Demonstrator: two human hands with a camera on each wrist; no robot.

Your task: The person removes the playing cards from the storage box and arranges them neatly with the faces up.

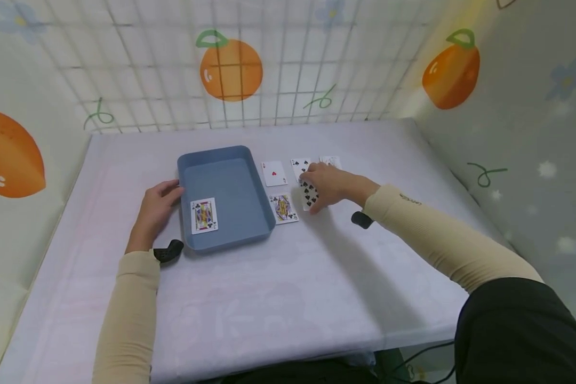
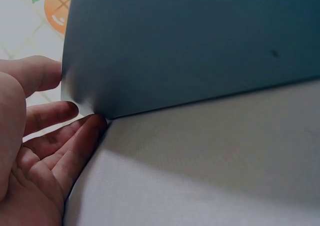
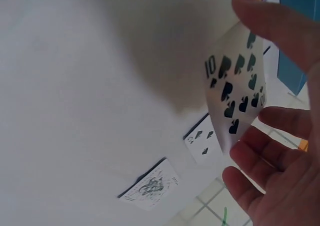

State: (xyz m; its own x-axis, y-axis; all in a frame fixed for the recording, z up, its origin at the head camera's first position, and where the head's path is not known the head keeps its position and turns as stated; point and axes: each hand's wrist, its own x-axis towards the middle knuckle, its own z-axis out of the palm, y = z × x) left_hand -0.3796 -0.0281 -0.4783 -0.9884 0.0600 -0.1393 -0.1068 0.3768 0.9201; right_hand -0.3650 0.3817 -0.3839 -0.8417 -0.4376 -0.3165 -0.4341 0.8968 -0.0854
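Note:
In the head view my left hand (image 1: 156,210) touches the left side of a blue tray (image 1: 230,176). The left wrist view shows its fingertips against the tray's outer wall near the base. My right hand (image 1: 333,184) grips a ten of spades playing card (image 3: 232,80) by its edges, thumb on one side and fingers on the other. The card is tilted and slightly bowed over the table. A face card (image 1: 204,216) lies face up in the tray's near left corner.
Right of the tray lie an ace of hearts (image 1: 274,174) and a face card (image 1: 283,208). A spade number card (image 3: 202,143) and a card with a dark figure (image 3: 152,186) lie beyond the right hand. A white grid (image 1: 288,80) stands behind the table.

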